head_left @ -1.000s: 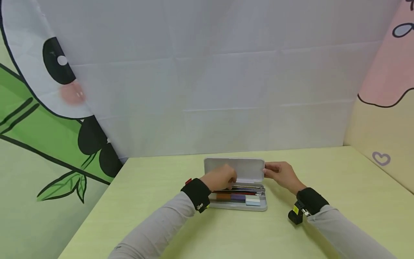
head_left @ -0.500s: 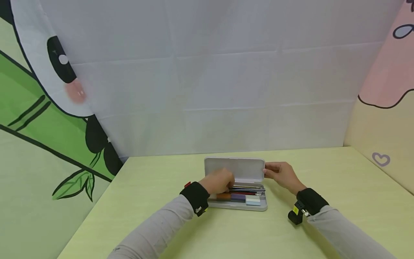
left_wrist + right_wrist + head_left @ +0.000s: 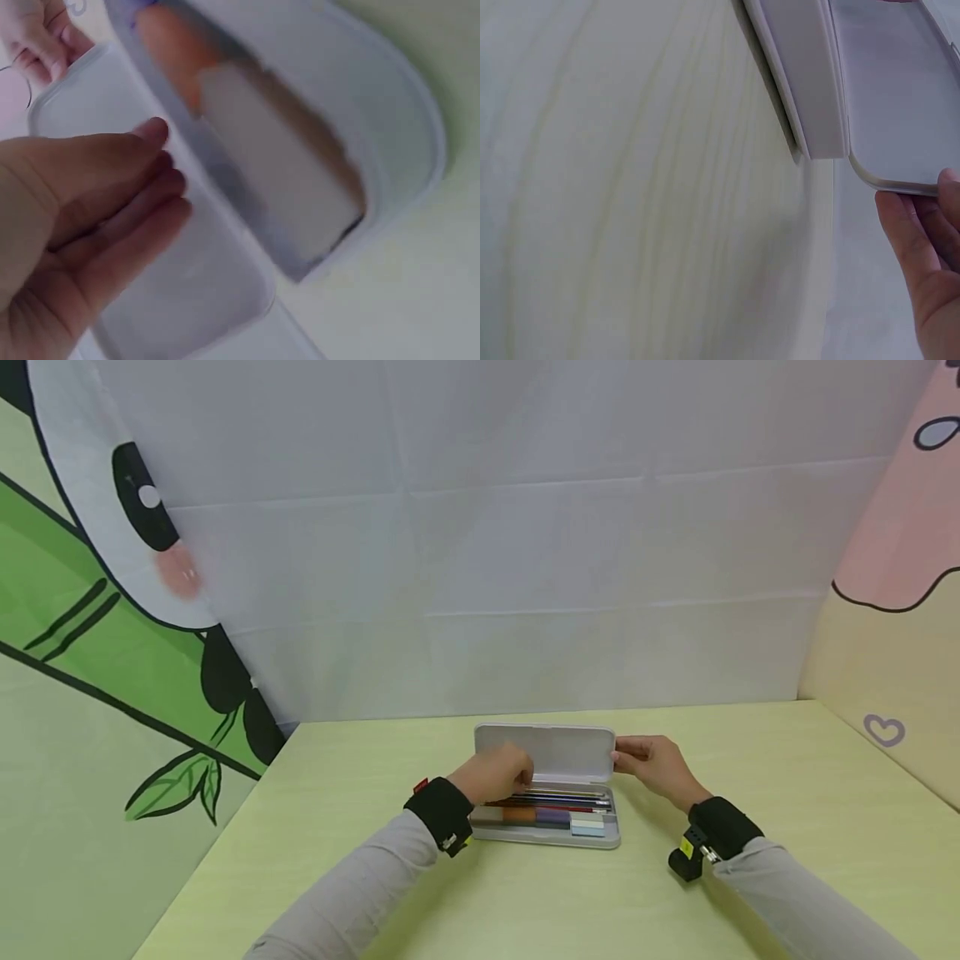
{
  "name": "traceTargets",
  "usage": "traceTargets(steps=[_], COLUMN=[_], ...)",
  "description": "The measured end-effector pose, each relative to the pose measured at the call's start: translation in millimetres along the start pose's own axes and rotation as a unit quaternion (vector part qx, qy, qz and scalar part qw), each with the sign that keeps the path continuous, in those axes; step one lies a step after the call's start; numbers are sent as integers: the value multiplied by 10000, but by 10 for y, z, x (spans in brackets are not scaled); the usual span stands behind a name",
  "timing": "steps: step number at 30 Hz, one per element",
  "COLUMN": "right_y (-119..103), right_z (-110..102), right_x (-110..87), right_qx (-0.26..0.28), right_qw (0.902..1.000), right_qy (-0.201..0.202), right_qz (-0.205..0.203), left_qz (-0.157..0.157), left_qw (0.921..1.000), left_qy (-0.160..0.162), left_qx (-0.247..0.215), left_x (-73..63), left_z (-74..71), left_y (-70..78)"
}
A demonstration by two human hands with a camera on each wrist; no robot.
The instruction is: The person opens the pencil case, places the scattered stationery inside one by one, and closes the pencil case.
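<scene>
A white pencil case [image 3: 543, 842] lies on the table with its lid [image 3: 573, 752] raised at the back. Several pencils or thin pens [image 3: 570, 797] lie along the tray, with an orange and purple marker-like item [image 3: 520, 815] and a white and pale-blue eraser [image 3: 587, 825] in front. My left hand [image 3: 491, 774] hovers over the tray's left end, before the lid. In the left wrist view, the fingers of that hand [image 3: 105, 217] are loosely bent with nothing between them; a whitish block [image 3: 270, 150] lies in the tray. My right hand [image 3: 930, 262] pinches the lid's right edge.
The pale yellow table [image 3: 540, 902] surrounds the case. Behind it rises a white sheet [image 3: 525, 552]. Printed cartoon panels stand at the left, with green bamboo [image 3: 97, 610], and at the right, with a pink figure [image 3: 892, 527].
My left hand has drawn back leftward along the tray, uncovering more of the pencils. The right hand stays at the lid's edge, and the case stays put.
</scene>
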State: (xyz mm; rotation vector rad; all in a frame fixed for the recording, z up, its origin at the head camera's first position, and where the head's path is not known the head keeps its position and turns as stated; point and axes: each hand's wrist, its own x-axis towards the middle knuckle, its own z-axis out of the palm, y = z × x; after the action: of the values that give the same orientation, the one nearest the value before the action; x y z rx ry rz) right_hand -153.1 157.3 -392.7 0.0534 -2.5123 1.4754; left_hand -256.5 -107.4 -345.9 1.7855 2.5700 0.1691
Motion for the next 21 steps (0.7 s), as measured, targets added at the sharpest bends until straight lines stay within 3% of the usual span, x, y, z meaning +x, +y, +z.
traceTargets(steps=[2, 4, 6, 8, 11, 14, 18, 20, 21], right_y=[4, 14, 18, 22, 13, -13, -61, -83, -96], right_z=[-1, -2, -3, -8, -15, -44, -110, -142, -152], right_x=[2, 7, 12, 8, 1, -4, 19, 40, 50], right_qx=[-20, -50, -80, -221, -468, -602, -117, 279, 458], right_qw=[10000, 10000, 10000, 9996, 9982, 9974, 9994, 9980, 9965], right_qy=[-5, -2, 25, 95, 263, 346, 127, 17, -10], right_qz=[13, 4, -51, -151, -282, -171, 292, 562, 701], left_qz=[24, 154, 235, 108, -618, -1561, -2447, -2693, -2806], left_qw=[9991, 9937, 9818, 9654, 9413, 9024, 8284, 7911, 7773], left_qy=[426, 1113, 1885, 2603, 3157, 3076, 2368, 2084, 1995], left_qx=[0, 39, 49, -87, -1026, -2582, -4448, -5081, -5265], left_x=[-20, -38, -53, -64, -70, -89, -103, -94, -88], left_z=[-58, -124, -204, -281, -363, -367, -232, -134, -85], left_y=[-27, -69, -117, -182, -323, -476, -621, -652, -657])
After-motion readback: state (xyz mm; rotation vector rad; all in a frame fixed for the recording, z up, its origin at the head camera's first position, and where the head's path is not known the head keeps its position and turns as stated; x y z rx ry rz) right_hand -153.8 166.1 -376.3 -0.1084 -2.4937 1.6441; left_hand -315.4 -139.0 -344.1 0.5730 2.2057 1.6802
